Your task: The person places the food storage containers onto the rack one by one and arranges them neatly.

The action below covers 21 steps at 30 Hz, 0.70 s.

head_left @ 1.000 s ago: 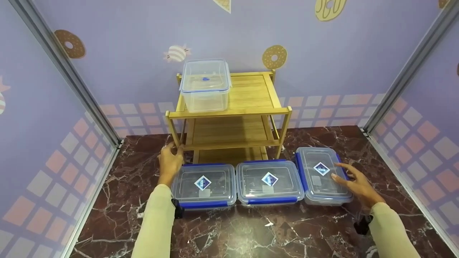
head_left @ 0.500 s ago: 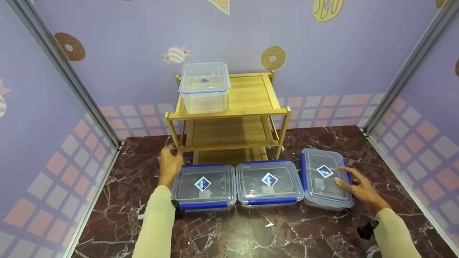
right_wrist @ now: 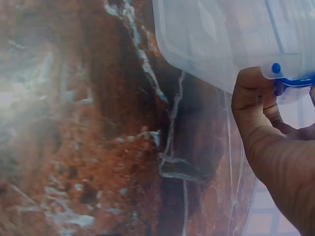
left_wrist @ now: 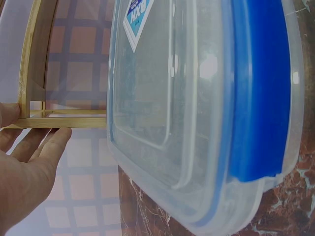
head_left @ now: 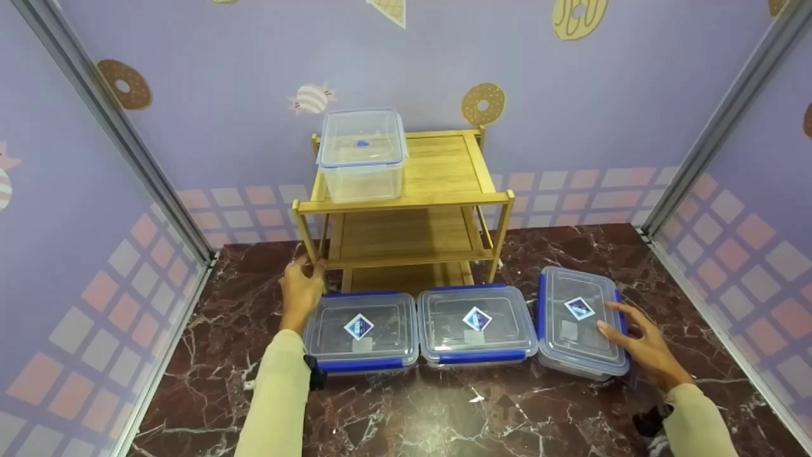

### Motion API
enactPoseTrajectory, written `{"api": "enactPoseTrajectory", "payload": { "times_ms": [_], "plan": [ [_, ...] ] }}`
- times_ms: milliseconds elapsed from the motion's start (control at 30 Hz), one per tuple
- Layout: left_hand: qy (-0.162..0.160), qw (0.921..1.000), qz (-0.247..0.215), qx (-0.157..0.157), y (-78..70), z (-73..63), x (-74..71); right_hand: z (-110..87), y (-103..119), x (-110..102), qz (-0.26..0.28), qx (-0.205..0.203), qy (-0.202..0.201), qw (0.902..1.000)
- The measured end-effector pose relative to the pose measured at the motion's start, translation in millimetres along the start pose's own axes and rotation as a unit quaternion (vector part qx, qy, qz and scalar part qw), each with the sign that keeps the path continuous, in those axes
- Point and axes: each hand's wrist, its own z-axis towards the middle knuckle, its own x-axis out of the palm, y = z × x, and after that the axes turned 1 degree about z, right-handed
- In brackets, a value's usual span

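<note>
My left hand [head_left: 300, 293] holds the front left leg of a wooden three-tier shelf [head_left: 406, 202]. In the left wrist view, the thumb sits on one side of that wooden leg [left_wrist: 88, 122] and the fingers on the other. My right hand [head_left: 648, 346] grips a clear plastic food container [head_left: 574, 346] with blue clips by its right side, thumb over the lid. The right wrist view shows fingers bent at a blue clip [right_wrist: 295, 81]. Two similar containers lie before the shelf, a left one [head_left: 330, 330] and a middle one [head_left: 444, 339].
On the shelf's top tier, at its left, stands a taller clear box [head_left: 365, 181] with a lid. Patterned purple walls [head_left: 222, 146] enclose the back and both sides. The dark red marbled floor [head_left: 406, 412] extends in front of the containers.
The right-hand container has shifted right and slightly toward me along with my right hand, leaving its upper end farther from the middle container. My left hand stays on the shelf leg.
</note>
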Motion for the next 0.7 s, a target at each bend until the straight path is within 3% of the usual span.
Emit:
{"api": "enactPoseTrajectory", "payload": {
  "times_ms": [700],
  "plan": [
    [0.008,0.9999,0.0,-0.012,0.3,1.0,-0.1,-18.2,-11.3,-1.9,0.068,-0.001,-0.051,0.9963]
  ]
}}
